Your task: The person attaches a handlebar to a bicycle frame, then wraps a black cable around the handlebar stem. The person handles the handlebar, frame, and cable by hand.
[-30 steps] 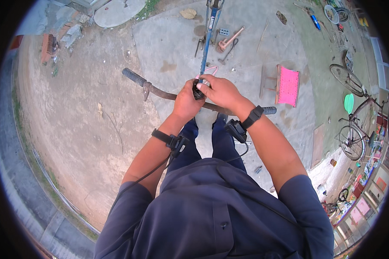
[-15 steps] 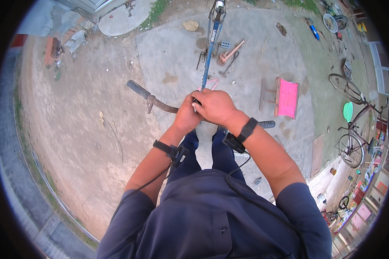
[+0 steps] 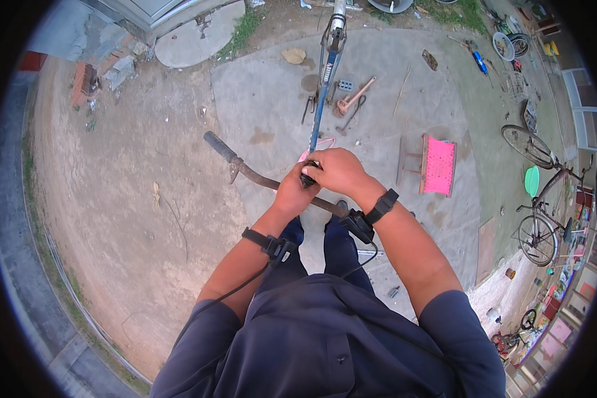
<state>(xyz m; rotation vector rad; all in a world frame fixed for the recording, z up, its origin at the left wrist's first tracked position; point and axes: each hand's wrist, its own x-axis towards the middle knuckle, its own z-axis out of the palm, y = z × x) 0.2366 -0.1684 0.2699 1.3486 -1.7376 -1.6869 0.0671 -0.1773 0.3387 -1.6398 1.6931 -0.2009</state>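
Note:
A rusty bicycle handlebar with a dark grey grip at its left end lies across in front of me. Its right part runs beneath my right wrist. Both hands meet at its middle, around a dark rounded part, probably the stem. My left hand is closed on this part from the left. From above and the right, my right hand curls over it, thumb on top; its other fingertips are hidden. Beyond them the blue frame tube of the bicycle leads away, with a bit of pink frame beside it.
On the concrete past my hands lie a pipe wrench, a blue-grey pedal and a dark hooked tool. A pink-topped stool stands to the right. Farther right are another bicycle and a green basin.
The handlebar has turned clockwise: its left grip sits farther right, and its right end has swung nearer me, mostly behind my wrist. Both hands have shifted slightly nearer and stay closed at its middle.

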